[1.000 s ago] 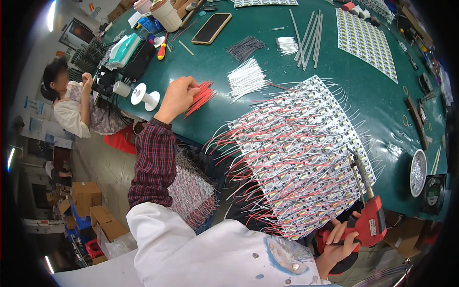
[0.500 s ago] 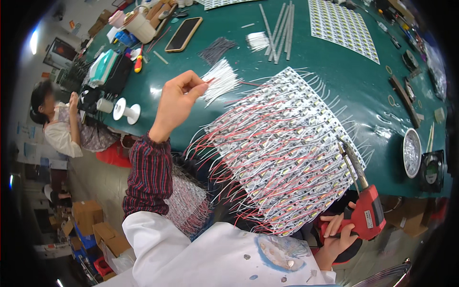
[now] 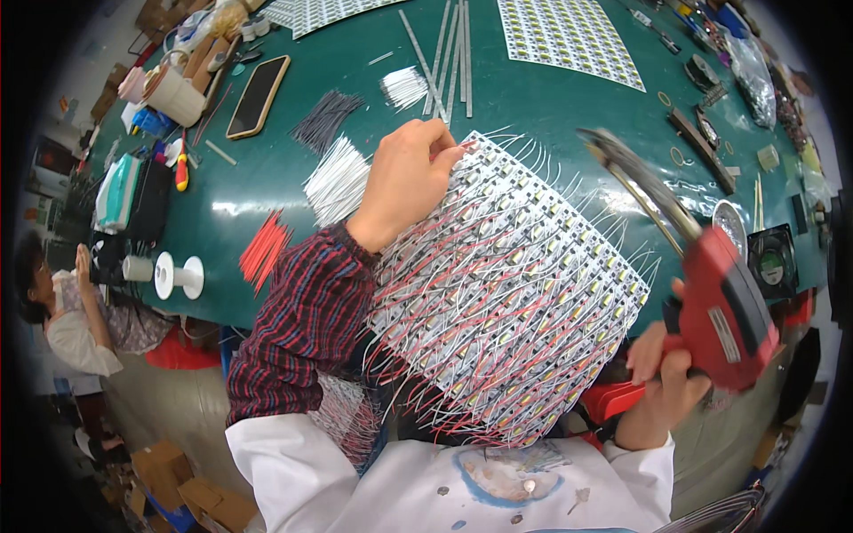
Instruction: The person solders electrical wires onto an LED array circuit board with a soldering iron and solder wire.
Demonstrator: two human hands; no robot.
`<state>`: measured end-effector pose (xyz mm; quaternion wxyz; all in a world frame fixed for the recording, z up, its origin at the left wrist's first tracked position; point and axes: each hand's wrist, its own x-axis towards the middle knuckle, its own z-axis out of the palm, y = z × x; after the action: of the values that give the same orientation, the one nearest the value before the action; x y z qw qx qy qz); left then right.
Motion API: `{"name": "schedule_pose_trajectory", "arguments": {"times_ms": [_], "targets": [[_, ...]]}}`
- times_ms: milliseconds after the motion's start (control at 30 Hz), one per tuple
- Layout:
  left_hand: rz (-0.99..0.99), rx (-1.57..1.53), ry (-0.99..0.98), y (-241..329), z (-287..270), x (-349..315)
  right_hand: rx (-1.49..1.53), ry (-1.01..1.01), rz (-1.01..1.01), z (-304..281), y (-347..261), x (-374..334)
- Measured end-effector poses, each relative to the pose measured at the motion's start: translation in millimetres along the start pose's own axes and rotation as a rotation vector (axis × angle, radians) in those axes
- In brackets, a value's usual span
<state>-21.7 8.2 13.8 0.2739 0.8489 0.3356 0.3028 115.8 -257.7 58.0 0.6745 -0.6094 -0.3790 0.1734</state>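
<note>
A white panel of small circuit boards, bristling with red and white wires, lies slanted at the table's near edge. My left hand is closed in a pinch at the panel's far left corner. Between its fingertips shows the end of a red wire; the rest is hidden. In my right hand, at the panel's right, is a red soldering gun, partly blurred. Its long metal tip points up and left, apart from the panel. White wires and red wires lie in bundles left of the panel.
Dark wires, grey strips and a phone lie farther back. Another bare panel is at the far side. A metal bowl stands at the right. A person sits at the left.
My left hand has moved right with the red wire, from above the white bundle to the panel's far corner. The soldering gun has been raised away from the panel's right edge.
</note>
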Motion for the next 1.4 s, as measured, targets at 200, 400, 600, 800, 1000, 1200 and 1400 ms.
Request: {"name": "schedule_pose_trajectory", "arguments": {"times_ms": [200,400,600,800,1000,1200,1400], "targets": [[-0.171,-0.079,-0.019,-14,16,2,0.145,-0.159,0.311,23,15,52],[-0.337,-0.216,-0.131,-18,12,5,0.182,-0.186,0.368,33,38,58],[-0.371,-0.286,-0.170,-28,8,2,0.166,-0.247,0.421,33,47,60],[-0.379,-0.343,-0.200,-25,8,5,0.226,-0.241,0.442,27,48,60],[-0.380,-0.332,-0.213,-25,7,5,0.131,-0.237,0.441,31,49,58],[-0.415,-0.312,-0.238,-24,3,8,0.097,-0.256,0.425,33,53,58],[-0.422,-0.325,-0.275,-27,3,9,0.189,-0.249,0.475,32,53,59]]}}
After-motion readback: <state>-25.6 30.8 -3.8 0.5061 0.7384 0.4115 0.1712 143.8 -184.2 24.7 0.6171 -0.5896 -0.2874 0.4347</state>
